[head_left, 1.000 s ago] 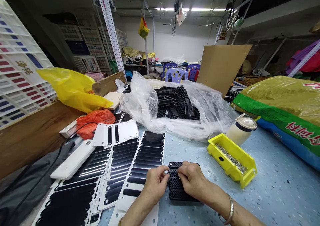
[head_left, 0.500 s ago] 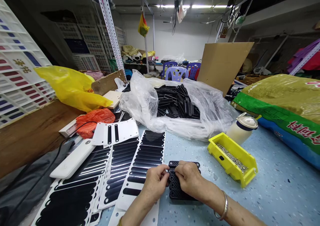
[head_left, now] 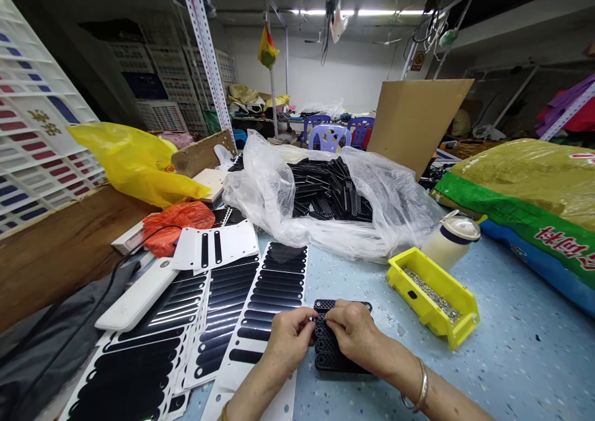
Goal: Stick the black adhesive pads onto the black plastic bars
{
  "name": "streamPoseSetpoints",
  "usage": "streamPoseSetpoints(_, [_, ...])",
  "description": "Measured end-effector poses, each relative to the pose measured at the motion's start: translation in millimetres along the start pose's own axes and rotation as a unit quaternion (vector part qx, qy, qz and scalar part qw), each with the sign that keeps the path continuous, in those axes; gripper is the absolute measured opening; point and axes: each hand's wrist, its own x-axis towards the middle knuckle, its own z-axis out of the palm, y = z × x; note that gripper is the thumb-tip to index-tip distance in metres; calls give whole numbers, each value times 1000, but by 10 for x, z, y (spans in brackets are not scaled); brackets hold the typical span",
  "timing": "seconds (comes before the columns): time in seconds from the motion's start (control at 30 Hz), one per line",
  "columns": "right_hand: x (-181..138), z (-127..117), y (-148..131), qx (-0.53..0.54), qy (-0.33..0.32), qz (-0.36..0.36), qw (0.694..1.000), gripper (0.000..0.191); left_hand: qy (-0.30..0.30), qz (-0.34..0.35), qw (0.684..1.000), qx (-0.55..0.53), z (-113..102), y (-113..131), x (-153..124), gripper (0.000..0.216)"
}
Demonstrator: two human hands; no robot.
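since the earliest frame the right hand [head_left: 356, 331] has slid slightly left across the block of black lattice strips [head_left: 328, 361], so the block's far right corner now shows; the left hand [head_left: 289, 334] keeps almost the same place. the block lies flat on the speckled blue table [head_left: 353, 278], right in front of the person, its strips side by side. the left thumb and forefinger are nearly closed at the block's left edge; whether they pinch anything, i cannot tell. the right fingers are bunched narrowly over its upper part, hiding much of it, and i cannot tell what, if anything, is between them. a silvery bracelet [head_left: 423, 387] circles the right wrist.

to the right, well apart from the block, stands a yellow bin [head_left: 430, 317] with small metal pieces [head_left: 432, 294] in it, just beside a cream jug [head_left: 444, 247]. left of the block lie white sheets [head_left: 245, 354] bearing rows of black strips. beyond the hands, an open clear plastic bag [head_left: 325, 235] holds a heap of black pieces [head_left: 320, 188].
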Motion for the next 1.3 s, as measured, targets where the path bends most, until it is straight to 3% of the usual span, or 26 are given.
streamPoseSetpoints(0.3, [-27, -67, 17, 54, 35, 16, 998, 25, 4, 55, 994, 91, -41, 73, -15, 22])
streamPoseSetpoints(0.53, [-194, -169, 174, 132, 119, 47, 983, 21, -9, 72, 989, 130, -26, 136, 9, 26])
streamPoseSetpoints(0.7, [-523, -274, 543, 73, 218, 64, 971, 30, 5, 122, 973, 196, 0, 139, 37, 31])
streamPoseSetpoints(0.83, [-824, -106, 967, 1, 272, 81, 959, 33, 13, 99, 977, 190, 13, 153, 71, 26])
streamPoseSetpoints(0.93, [-978, 93, 1174, -16, 280, 99, 955, 37, 10, 48, 988, 149, 16, 175, 92, 23])
streamPoseSetpoints(1.03, [-1052, 213, 1235, -40, 272, 101, 956, 41, 6, 62, 988, 142, 15, 183, 92, 27])
streamPoseSetpoints(1.13, [-1065, 228, 1209, -73, 259, 101, 958, 40, 15, 92, 984, 154, 19, 170, 84, 25])
streamPoseSetpoints(1.3, [-1050, 174, 1164, -104, 248, 99, 958, 42, 17, 78, 985, 154, 27, 140, 98, 23])
